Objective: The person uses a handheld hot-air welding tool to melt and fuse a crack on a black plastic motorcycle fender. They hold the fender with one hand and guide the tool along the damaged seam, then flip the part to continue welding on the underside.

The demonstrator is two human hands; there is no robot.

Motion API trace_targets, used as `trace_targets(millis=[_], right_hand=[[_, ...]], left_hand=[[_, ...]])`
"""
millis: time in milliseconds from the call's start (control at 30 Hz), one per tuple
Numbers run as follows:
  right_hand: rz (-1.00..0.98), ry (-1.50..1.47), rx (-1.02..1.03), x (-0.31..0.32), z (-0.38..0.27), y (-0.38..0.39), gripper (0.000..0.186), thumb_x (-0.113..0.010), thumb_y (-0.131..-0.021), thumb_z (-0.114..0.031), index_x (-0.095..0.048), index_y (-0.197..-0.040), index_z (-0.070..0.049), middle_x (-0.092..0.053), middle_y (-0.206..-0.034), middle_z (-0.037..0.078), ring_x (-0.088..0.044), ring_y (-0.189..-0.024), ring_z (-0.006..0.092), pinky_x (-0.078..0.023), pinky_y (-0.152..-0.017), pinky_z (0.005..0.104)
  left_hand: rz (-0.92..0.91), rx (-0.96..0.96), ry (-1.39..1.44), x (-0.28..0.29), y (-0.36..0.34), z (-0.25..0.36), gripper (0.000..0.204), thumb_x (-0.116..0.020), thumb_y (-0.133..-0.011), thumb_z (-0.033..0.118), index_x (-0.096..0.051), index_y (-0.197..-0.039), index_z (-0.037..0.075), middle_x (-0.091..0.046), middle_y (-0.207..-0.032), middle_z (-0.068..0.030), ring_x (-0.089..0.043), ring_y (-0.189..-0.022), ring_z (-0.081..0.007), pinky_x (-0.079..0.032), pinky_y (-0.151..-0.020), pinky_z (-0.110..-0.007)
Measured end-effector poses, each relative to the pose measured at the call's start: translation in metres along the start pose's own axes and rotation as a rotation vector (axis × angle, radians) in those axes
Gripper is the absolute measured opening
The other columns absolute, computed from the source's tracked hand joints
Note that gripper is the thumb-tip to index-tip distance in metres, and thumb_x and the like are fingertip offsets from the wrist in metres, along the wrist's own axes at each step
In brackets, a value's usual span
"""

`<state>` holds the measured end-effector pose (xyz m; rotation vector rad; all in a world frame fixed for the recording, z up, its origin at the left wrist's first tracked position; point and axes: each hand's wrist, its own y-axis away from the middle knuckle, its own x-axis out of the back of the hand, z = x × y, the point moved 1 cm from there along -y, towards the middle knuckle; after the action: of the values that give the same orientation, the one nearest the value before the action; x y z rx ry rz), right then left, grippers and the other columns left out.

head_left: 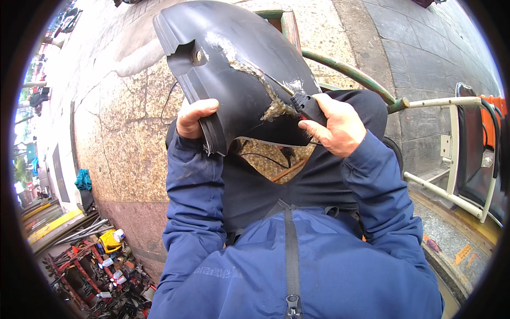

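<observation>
A curved black plastic fender (265,45) lies across my knees. A rough, whitish-brown seam (273,103) of melted-looking material runs over its surface to the near right edge. At the near left edge, my left hand (196,118) is closed on the fender, its thumb on top and the other fingers hidden beneath. My right hand (342,127) grips the black handle of a soldering iron (309,108). The thin metal shaft points up and left over the seam; whether the tip touches the plastic is unclear.
A green-brown pole (350,72) passes behind the fender toward a pale metal frame (451,149) at the right. Thin black cable (265,155) hangs between my legs. Lower left, a red rack (79,271) holds jumbled tools beside a yellow container (110,241).
</observation>
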<state>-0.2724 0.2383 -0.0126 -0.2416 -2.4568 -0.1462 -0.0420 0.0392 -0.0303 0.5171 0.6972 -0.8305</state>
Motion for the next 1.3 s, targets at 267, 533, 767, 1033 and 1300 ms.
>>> trace_targets(millis=[267,533,767,1033,1300], right_hand=[[0.020,-0.002,0.041,-0.005,-0.001,0.003,0.036,-0.078,-0.086,-0.010,-0.058,-0.114,0.000,-0.066,-0.085,0.017,-0.067,-0.076,0.0305,-0.053,-0.072,0.0369],[0.020,-0.016,0.098,-0.006,-0.003,0.005,0.036,-0.078,-0.085,-0.010,-0.058,-0.114,0.000,-0.066,-0.084,0.018,-0.067,-0.075,0.0305,-0.052,-0.071,0.0370],[0.028,-0.023,0.052,-0.007,0.000,0.006,0.038,-0.079,-0.085,-0.009,-0.059,-0.115,0.001,-0.067,-0.087,0.019,-0.067,-0.076,0.0299,-0.053,-0.074,0.0370],[0.042,-0.104,0.026,-0.007,0.000,0.012,0.035,-0.079,-0.085,-0.015,-0.058,-0.109,0.000,-0.065,-0.085,0.020,-0.066,-0.079,0.0380,-0.053,-0.072,0.0411],[0.039,-0.094,0.038,-0.009,-0.004,0.012,0.038,-0.079,-0.085,-0.009,-0.059,-0.115,0.000,-0.067,-0.088,0.019,-0.068,-0.077,0.0303,-0.053,-0.074,0.0367]], left_hand=[[-0.032,-0.015,-0.033,0.009,-0.001,-0.002,0.064,-0.060,-0.077,0.006,-0.044,-0.138,-0.007,-0.065,-0.118,-0.0254,-0.068,-0.104,-0.0383,-0.057,-0.093,-0.049],[-0.019,0.014,-0.054,0.013,-0.001,0.000,0.064,-0.059,-0.078,0.006,-0.044,-0.138,-0.008,-0.065,-0.118,-0.0256,-0.068,-0.103,-0.0381,-0.058,-0.093,-0.049],[0.002,0.026,-0.019,0.005,0.001,0.000,0.060,-0.060,-0.078,0.000,-0.046,-0.135,-0.010,-0.067,-0.113,-0.0244,-0.071,-0.097,-0.0355,-0.060,-0.089,-0.045],[0.005,-0.009,0.001,0.000,0.002,-0.001,0.057,-0.059,-0.078,0.001,-0.049,-0.133,-0.011,-0.067,-0.113,-0.0246,-0.070,-0.099,-0.0357,-0.059,-0.089,-0.045],[0.005,-0.009,0.013,0.002,0.002,-0.001,0.055,-0.058,-0.078,0.000,-0.050,-0.131,-0.011,-0.068,-0.110,-0.0247,-0.070,-0.098,-0.0363,-0.059,-0.089,-0.045]])
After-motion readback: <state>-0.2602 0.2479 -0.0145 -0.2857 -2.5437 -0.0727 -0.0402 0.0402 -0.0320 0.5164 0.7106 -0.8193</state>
